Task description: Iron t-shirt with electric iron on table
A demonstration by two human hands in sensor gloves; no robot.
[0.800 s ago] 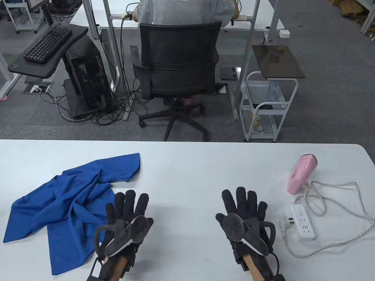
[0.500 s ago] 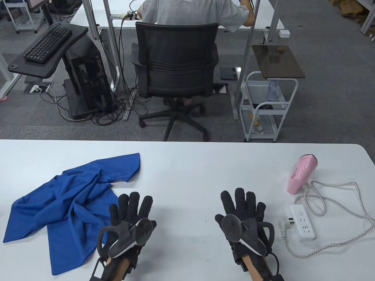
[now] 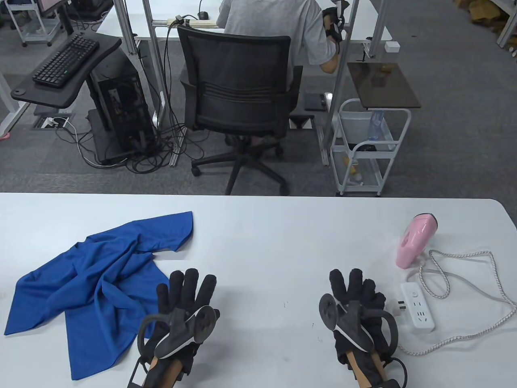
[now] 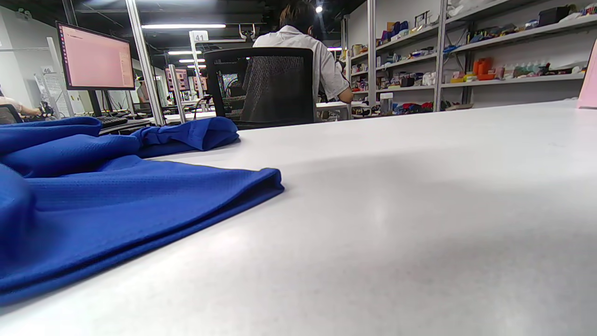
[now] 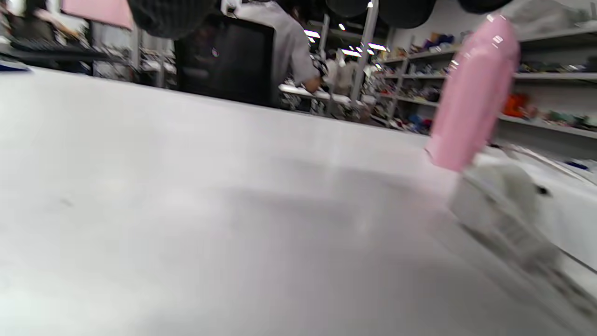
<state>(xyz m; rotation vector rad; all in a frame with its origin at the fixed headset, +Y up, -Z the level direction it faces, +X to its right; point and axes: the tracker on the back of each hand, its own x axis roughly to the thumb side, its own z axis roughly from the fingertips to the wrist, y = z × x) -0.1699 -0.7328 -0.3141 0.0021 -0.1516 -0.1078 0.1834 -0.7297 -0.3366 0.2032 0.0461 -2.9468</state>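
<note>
A crumpled blue t-shirt [image 3: 97,279] lies on the left of the white table [image 3: 258,242]; it also shows in the left wrist view [image 4: 93,196]. A pink electric iron [image 3: 416,240] stands at the right, its braided cord [image 3: 484,299] running to a white plug [image 3: 394,309] beside a white power strip [image 3: 418,306]. My left hand [image 3: 185,291] lies flat and open, just right of the shirt's edge. My right hand [image 3: 357,293] is open and empty, its fingers next to the plug. The right wrist view shows the iron [image 5: 473,93] and the blurred plug [image 5: 503,210].
The table's far edge [image 3: 258,195] runs across the middle of the view. Beyond it are an office chair [image 3: 238,101] with a seated person, a white cart [image 3: 367,149] and a keyboard stand [image 3: 64,64].
My right hand has moved right and a little back toward me, up to the plug. My left hand has shifted slightly right and down. The seated person has swivelled.
</note>
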